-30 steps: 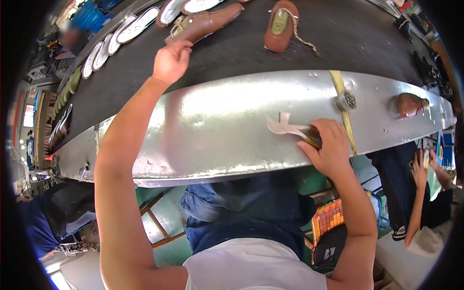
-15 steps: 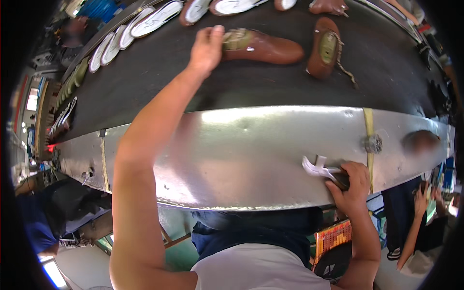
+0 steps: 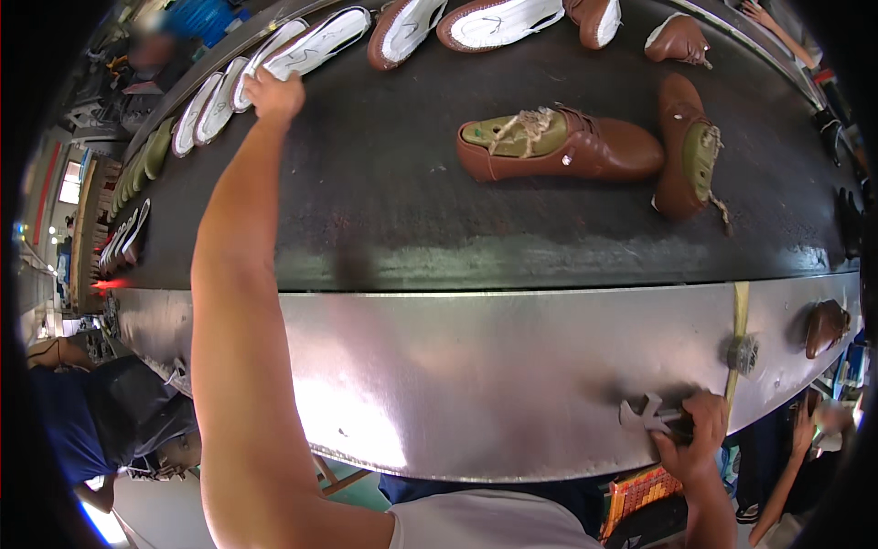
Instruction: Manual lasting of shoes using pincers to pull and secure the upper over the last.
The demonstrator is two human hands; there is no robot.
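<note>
My left hand [image 3: 276, 94] reaches to the far left, its fingers bent round the near end of a shoe [image 3: 322, 44] that lies with its white underside up. My right hand [image 3: 697, 430] grips lasting pincers [image 3: 651, 414] at the front right, over the metal ledge [image 3: 476, 366]; their forked head points left. A brown lace-up shoe [image 3: 613, 148] on a green last [image 3: 512, 135] lies toe to the right on the dark belt. Beside it a second brown shoe [image 3: 681, 183] stands with its laces trailing.
More white-bottomed shoes [image 3: 501, 23] line the far side of the dark belt [image 3: 366, 197]. Green lasts [image 3: 146, 157] stand at the far left. A roll of tape [image 3: 743, 354] and a brown shoe piece [image 3: 827, 328] sit on the ledge at right. Other people work at both sides.
My left hand has let go of the brown lace-up shoe and moved left to a white-bottomed one. The view has shifted, so the shoes appear lower and farther right. My right hand keeps the pincers.
</note>
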